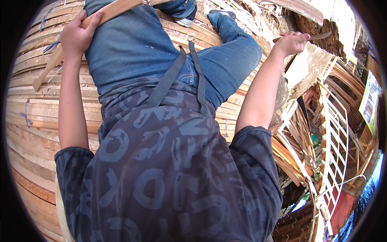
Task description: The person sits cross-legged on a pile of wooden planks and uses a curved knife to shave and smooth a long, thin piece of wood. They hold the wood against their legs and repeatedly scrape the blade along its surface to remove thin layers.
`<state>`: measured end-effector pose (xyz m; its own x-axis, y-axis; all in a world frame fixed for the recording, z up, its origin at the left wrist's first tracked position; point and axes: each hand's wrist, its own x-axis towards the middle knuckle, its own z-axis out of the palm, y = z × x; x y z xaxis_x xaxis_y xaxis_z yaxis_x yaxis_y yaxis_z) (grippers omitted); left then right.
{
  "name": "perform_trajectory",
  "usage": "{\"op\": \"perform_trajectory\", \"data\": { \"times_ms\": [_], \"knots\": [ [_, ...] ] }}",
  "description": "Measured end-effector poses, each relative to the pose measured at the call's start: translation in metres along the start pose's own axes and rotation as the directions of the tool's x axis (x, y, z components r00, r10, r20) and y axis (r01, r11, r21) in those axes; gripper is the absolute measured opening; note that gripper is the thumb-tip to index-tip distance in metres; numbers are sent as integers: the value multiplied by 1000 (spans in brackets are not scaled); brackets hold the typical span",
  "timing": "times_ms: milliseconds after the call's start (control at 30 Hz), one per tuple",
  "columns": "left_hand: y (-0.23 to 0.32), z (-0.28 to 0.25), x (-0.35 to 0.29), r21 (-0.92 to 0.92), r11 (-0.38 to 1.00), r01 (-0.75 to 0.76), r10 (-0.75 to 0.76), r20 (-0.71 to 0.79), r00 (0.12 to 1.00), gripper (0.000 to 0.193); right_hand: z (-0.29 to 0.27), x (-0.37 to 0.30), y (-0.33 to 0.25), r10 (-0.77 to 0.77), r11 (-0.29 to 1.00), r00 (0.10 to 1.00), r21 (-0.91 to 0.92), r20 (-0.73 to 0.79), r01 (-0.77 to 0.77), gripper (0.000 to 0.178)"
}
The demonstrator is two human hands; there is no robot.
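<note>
- Clock directions are read on the view, with 12 at its top; the key relation, as I judge it, is between the wooden slat [117,11] and the knife [320,36], held on opposite sides of the body, well apart.
- The left grip [77,35] is closed round the slat, thumb along its upper face; the slat's long axis runs from about 2 o'clock down to between 7 and 8, so wood shows on both sides of the hand.
- The longer visible stretch leaves the left grip toward 2 o'clock and crosses over the left thigh of the blue jeans [125,52]; whether it presses on the cloth I cannot tell; its lower end, toward 7, sits over the stacked strips [40,115].
- The right grip [292,43] is clenched round the knife's handle; the blade points out toward 3 o'clock, away from the slat, and the handle's butt toward 9; which way the cutting edge faces is too small to tell.
- From the right grip the slat lies at about 9 o'clock, across both legs; the left hand is plainly the nearer one, being on the wood itself; the blade touches no part of the slat.
- Beyond the right forearm, toward 5 o'clock from the right grip, lies a heap of thin wood pieces [287,156], well apart from the slat.
</note>
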<state>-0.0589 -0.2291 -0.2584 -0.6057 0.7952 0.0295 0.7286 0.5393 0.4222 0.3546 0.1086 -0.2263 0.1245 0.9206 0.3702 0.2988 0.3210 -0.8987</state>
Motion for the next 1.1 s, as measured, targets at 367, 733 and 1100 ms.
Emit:
{"op": "perform_trajectory", "data": {
  "times_ms": [367,733,1100],
  "knots": [
    [2,-3,-4,-41,996,-81,76,-120,990,56,4,-77,-34,174,971,916,90,361,-220,54],
    [0,-2,-2,-26,995,-99,96,-93,991,55,24,-67,-62,74,822,881,-529,467,211,50],
    [-6,5,-3,-27,994,-104,99,-149,984,54,-87,0,-33,130,840,980,-542,154,-27,72]
  ]
}}
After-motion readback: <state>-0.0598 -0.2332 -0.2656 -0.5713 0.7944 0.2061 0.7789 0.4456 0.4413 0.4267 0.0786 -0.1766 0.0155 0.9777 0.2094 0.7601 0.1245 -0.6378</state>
